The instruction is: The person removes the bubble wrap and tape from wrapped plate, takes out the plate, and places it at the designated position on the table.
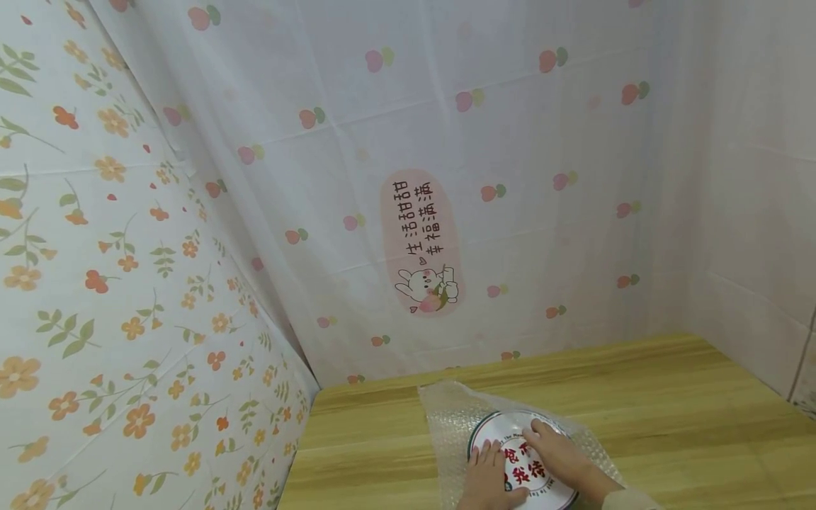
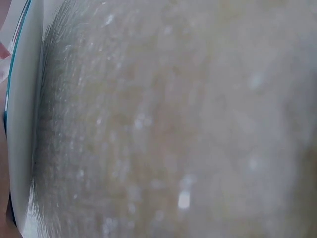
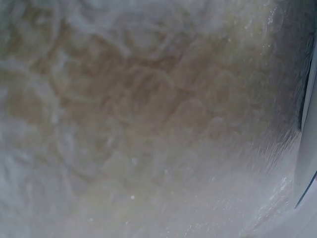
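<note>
A white plate [image 1: 499,429] with a dark rim line and red lettering lies face up on a sheet of bubble wrap [image 1: 448,411] near the table's front. My left hand [image 1: 487,476] rests on the plate's left side, fingers extended together and thumb apart. Across its upper right part lies my right hand [image 1: 561,452], with the fingers reaching over the face. The left wrist view has the plate's edge [image 2: 24,124] at far left beside blurred bubble wrap [image 2: 124,119]. In the right wrist view, the plate's edge [image 3: 308,153] shows at far right.
The wood-grain table [image 1: 676,411] extends around the wrap, mostly to the right. A curtain [image 1: 523,234] with fruit prints and a rabbit picture hangs along the back. Flowered cloth [image 1: 140,304] borders the left side, and a pale wall [image 1: 752,212] stands at right.
</note>
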Demonstrator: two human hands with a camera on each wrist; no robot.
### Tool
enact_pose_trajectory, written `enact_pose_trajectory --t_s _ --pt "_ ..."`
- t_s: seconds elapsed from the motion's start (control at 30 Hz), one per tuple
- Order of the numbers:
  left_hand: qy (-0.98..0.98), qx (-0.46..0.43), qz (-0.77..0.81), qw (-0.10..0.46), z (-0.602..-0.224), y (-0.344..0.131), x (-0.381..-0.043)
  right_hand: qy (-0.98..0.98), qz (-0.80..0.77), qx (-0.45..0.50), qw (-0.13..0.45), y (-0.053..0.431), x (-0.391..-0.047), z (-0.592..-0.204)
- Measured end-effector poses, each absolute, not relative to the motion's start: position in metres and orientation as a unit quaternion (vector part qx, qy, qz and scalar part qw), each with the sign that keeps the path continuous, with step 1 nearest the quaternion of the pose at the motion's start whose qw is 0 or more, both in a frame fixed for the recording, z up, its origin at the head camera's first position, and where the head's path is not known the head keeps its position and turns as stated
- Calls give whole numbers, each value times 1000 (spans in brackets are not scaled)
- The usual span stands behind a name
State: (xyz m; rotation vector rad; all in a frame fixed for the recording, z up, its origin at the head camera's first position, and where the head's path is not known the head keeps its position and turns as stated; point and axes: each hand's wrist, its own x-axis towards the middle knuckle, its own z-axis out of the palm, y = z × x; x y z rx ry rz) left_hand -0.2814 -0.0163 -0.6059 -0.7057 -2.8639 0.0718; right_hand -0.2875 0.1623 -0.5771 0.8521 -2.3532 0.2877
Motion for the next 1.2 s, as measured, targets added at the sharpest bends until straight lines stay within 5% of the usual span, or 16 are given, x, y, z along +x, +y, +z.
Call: enact_pose_trajectory --t_s 0.77,1.2 --pt "-972 -228 3 47 -597 -15 -280 -929 180 252 203 167 -291 -561" --pt "-971 -224 16 80 -603 -13 -282 -939 206 217 167 167 -292 -557"
